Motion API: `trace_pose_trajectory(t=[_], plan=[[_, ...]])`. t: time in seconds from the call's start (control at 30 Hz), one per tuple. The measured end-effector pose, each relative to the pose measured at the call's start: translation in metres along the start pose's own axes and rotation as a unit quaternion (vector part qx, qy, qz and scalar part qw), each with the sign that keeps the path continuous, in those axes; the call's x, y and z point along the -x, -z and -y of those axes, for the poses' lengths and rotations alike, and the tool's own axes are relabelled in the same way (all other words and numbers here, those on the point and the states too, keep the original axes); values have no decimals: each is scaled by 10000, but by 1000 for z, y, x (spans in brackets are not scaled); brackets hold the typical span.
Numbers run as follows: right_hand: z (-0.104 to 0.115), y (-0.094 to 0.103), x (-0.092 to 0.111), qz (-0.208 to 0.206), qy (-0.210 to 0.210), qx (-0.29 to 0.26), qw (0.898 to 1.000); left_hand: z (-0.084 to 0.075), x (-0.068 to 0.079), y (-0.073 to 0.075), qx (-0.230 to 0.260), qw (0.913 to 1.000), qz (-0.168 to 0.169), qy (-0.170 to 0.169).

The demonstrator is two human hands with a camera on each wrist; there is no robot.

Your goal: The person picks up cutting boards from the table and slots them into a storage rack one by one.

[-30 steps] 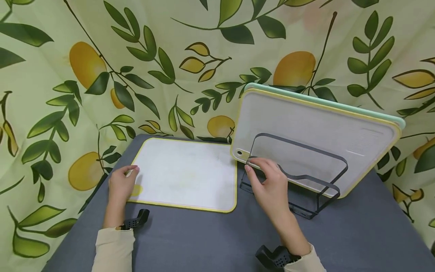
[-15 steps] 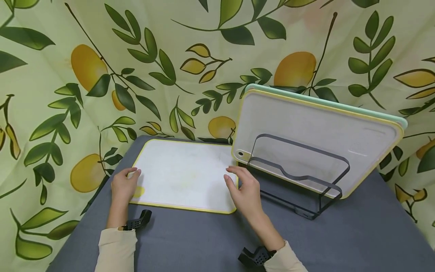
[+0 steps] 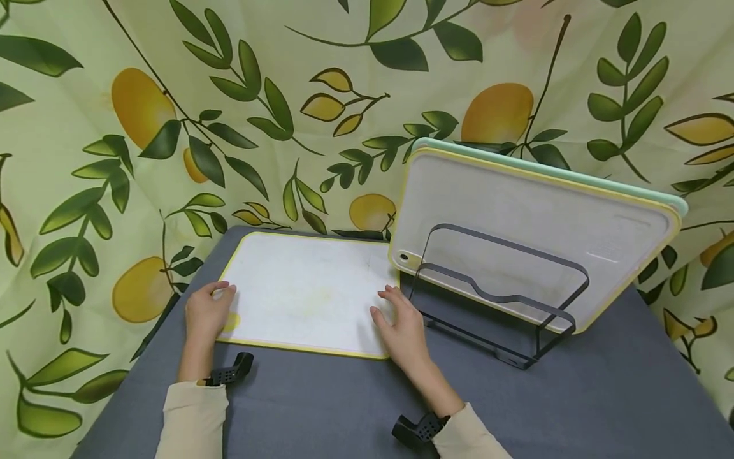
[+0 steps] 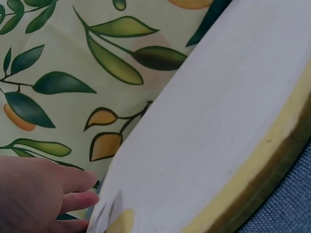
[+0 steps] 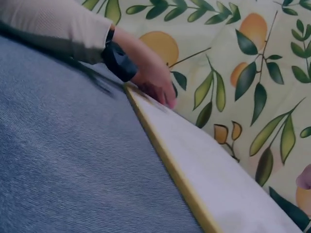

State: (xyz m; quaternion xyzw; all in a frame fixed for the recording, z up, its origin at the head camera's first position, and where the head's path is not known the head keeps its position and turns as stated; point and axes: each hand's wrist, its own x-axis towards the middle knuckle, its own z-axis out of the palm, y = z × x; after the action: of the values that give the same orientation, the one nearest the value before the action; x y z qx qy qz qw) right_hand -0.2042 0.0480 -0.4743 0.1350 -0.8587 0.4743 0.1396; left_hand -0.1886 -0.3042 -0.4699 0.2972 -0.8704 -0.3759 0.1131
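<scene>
A white cutting board (image 3: pixel 309 293) with a yellow rim lies flat on the table, a yellow patch at its near left corner. My left hand (image 3: pixel 208 310) is at its left edge, thumb and fingers apart; in the left wrist view the fingertips (image 4: pixel 90 200) come right up to the rim. Over the right edge, my right hand (image 3: pixel 401 328) overlaps the board in the head view, its fingers loosely bent and the thumb apart from them. Only a fingertip (image 5: pixel 305 178) of that hand shows in the right wrist view, at the right margin.
To the right stands a dark metal rack (image 3: pixel 504 298). It holds another yellow-rimmed white board (image 3: pixel 516 210) leaning back, with a mint-green board (image 3: pixel 562 173) behind it. Fabric printed with fruit and leaves (image 3: pixel 344 102) hangs beyond the grey-blue table cover (image 3: pixel 321 408).
My right hand has left the rack's left end and moved left to the right edge of the flat board. The left hand stays at the left edge.
</scene>
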Motion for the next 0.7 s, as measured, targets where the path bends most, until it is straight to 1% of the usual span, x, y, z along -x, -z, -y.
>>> trace_pose_trajectory(t=[0.1, 0.2, 0.27, 0.4, 0.53, 0.63, 0.7], plan=[[-1, -4, 2, 169, -328, -3, 9993, 0, 0, -1, -87, 10000, 6, -28], [-2, -8, 5, 288, -751, -39, 9968, 1, 0, -1, -152, 9999, 41, 39], [-3, -10, 6, 312, -956, -41, 9949, 3, -1, -2, -161, 9998, 24, 70], [-7, -13, 7, 242, -1123, -105, 9933, 3, -3, -4, -212, 9998, 2, 57], [-9, -14, 7, 244, -1212, -69, 9923, 1, -4, -4, -257, 9996, 65, 94], [-10, -14, 7, 284, -1240, -9, 9919, 0, -5, -2, -133, 9997, 52, 179], [-10, -14, 6, 291, -1289, -67, 9912, -1, -4, -1, -16, 9997, -4, 230]])
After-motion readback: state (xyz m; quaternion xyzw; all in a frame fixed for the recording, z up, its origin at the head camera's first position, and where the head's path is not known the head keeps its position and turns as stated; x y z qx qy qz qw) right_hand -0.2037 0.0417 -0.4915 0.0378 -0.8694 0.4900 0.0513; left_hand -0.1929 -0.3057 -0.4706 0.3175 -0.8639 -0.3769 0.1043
